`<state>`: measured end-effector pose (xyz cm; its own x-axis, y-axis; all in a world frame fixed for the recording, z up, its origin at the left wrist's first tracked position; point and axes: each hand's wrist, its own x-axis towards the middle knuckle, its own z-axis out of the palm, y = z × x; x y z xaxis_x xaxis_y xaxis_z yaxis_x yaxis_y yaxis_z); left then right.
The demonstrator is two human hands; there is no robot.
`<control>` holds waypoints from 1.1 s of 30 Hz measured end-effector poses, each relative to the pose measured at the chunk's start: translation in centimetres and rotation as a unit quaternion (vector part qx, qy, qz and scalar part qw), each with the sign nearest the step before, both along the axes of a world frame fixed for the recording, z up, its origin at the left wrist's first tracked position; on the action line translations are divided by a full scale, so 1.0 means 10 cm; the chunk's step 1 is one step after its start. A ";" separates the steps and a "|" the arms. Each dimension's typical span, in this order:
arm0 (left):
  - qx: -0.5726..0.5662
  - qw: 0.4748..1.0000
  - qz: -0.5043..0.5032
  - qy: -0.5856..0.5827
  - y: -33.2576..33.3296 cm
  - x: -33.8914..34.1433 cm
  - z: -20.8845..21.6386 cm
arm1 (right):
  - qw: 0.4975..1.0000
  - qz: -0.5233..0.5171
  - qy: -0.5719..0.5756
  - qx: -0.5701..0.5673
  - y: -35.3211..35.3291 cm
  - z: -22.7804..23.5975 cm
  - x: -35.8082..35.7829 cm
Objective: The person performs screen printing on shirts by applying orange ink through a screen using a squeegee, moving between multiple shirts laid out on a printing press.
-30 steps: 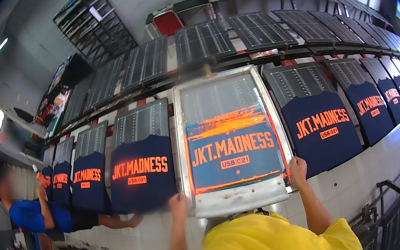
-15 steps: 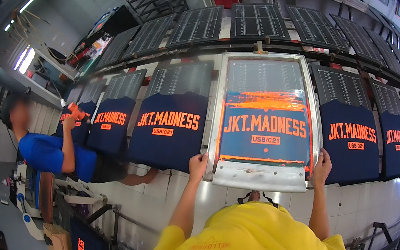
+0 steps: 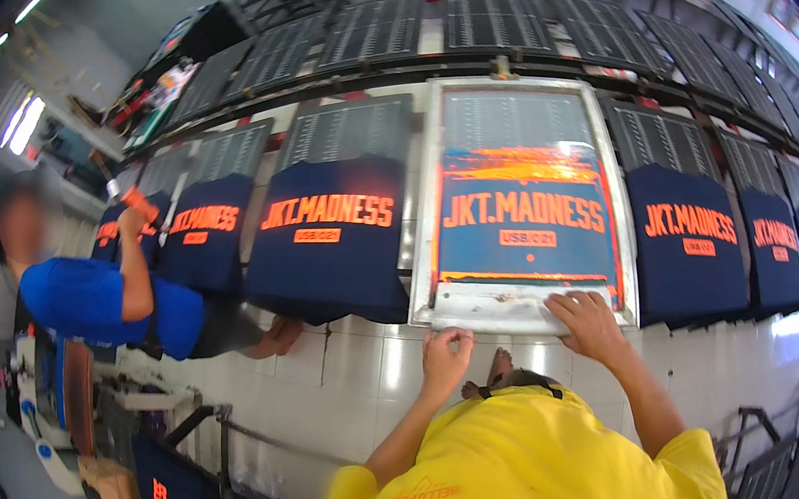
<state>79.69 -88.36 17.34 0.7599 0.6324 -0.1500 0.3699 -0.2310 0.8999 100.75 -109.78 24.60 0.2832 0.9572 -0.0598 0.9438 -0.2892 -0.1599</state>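
Note:
A silk-screen frame (image 3: 621, 220) with silver edges lies over a navy shirt on a board in front of me. Through its mesh show orange block lettering, with wet orange ink smeared near the far end. Across the near end of the screen lies a wide silver metal bar (image 3: 508, 304). My right hand (image 3: 591, 327) has its fingers over the bar's right part, the thumb hidden or below. At the near-left corner of the frame is my left hand (image 3: 448, 362), its fingers curled in a pinch; what they hold, if anything, is hidden.
Navy shirts with orange print lie on boards to the left (image 3: 323, 244) and right (image 3: 686, 237). Bare black boards (image 3: 495, 20) line the far row. A co-worker in a blue shirt (image 3: 88, 301) holds an orange tool (image 3: 141, 203) at the left. A cardboard box (image 3: 111, 489) stands lower left.
My right hand has left the frame's right side and moved inward onto the silver bar. My left hand has shifted right from the frame's left edge to its near-left corner. The view has tilted slightly.

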 end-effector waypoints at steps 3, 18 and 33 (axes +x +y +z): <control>0.151 0.988 -0.025 0.030 -0.12 0.07 0.38 | 1.000 0.000 -0.011 0.018 0.07 0.02 0.10; -0.525 0.833 -0.131 0.117 -0.48 0.55 -0.13 | 0.990 -0.059 -0.037 0.125 0.52 0.02 0.48; -0.385 0.910 -0.148 0.040 -0.57 0.50 -0.75 | 0.988 -0.107 -0.065 0.094 1.67 -0.16 2.21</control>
